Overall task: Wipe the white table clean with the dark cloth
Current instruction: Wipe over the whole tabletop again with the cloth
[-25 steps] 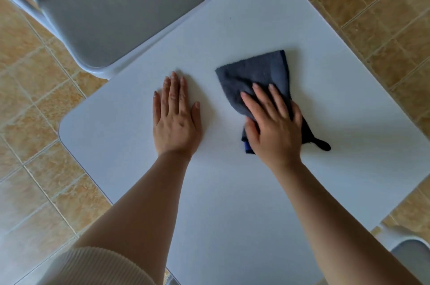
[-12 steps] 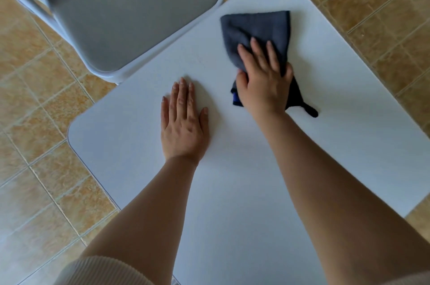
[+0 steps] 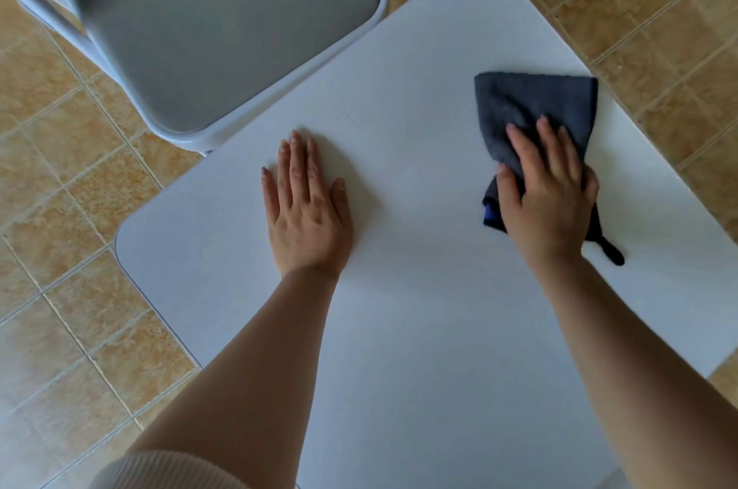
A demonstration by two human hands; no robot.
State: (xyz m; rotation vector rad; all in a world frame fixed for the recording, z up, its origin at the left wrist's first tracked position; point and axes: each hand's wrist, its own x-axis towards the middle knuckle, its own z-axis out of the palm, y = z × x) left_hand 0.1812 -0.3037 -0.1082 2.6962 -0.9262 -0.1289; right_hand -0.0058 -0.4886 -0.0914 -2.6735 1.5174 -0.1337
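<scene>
A white square table [image 3: 419, 328] with rounded corners fills the middle of the head view. A dark grey cloth [image 3: 535, 105] lies folded on its right side, its far corner at the table's right edge. My right hand [image 3: 547, 201] presses flat on the cloth's near half, fingers spread over it. A thin dark loop of the cloth [image 3: 611, 253] sticks out behind my wrist. My left hand [image 3: 307, 209] rests palm down on the bare tabletop, left of centre, holding nothing.
A grey padded chair seat [image 3: 215, 25] with a pale metal frame stands against the table's far left edge. Tan floor tiles [image 3: 72, 169] surround the table. A few tiny dark specks [image 3: 351, 119] lie on the tabletop beyond my left hand.
My right hand slid the cloth away from me toward the far edge, then over to the right edge of the table. My left hand stayed planted in place.
</scene>
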